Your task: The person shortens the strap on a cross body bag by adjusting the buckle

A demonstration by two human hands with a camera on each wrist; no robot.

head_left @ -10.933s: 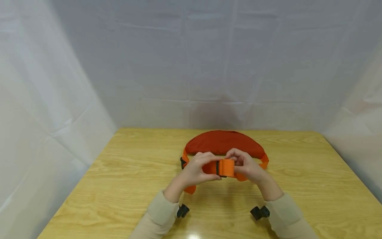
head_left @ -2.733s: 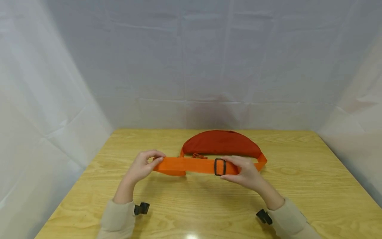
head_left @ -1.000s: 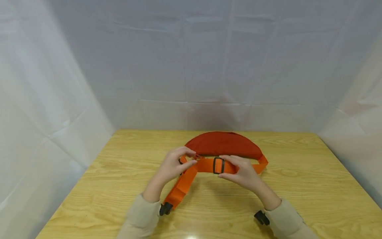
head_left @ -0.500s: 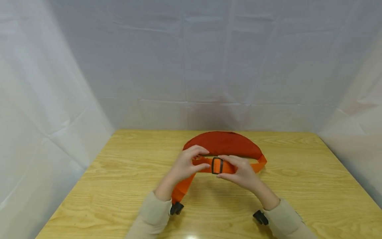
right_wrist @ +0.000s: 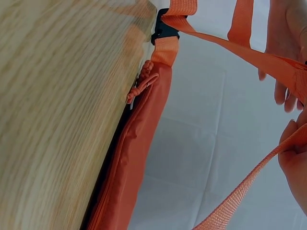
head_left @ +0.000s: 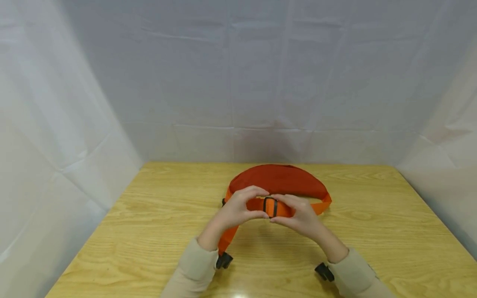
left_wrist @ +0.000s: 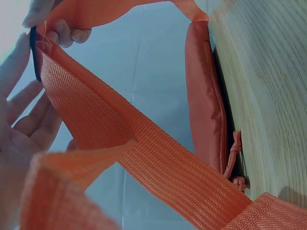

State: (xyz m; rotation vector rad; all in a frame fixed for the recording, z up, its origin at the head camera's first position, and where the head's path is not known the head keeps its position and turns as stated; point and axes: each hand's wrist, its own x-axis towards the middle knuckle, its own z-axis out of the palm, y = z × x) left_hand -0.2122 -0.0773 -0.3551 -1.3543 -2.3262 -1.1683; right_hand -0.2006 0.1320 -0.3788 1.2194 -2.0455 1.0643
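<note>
The left hand (head_left: 236, 209) and right hand (head_left: 302, 213) face each other with fingertips nearly meeting at the black slider (head_left: 275, 207) between them. The left pinches the slider's near corners above and below; the right pinches the strap (head_left: 284, 210) at the slider's other side, thumb below and fingers above. A second ago the left hand was well apart from the slider, off to its left; it has since moved in to it, while the right has kept its hold with only a slight shift left. Earlier, the left hand had the strap drawn out straight far to its side; now the strap's tail (head_left: 229, 240) slopes down under the left wrist. The slider is held above the worktop (head_left: 167, 219), its long axis up and down, its broad face toward the person. The strap runs left to right through it, crosswise to that axis. Just beyond the left hand, a black buckle (right_wrist: 165, 26) joins strap and bag (head_left: 277, 180). The bag lies behind both hands on the worktop, long axis left to right, straight edge toward the hands and arched edge away, unmoved from before. A cord pull (left_wrist: 235, 148) hangs at its zip. Past everything rises a pale sheet (head_left: 238, 82).
</note>
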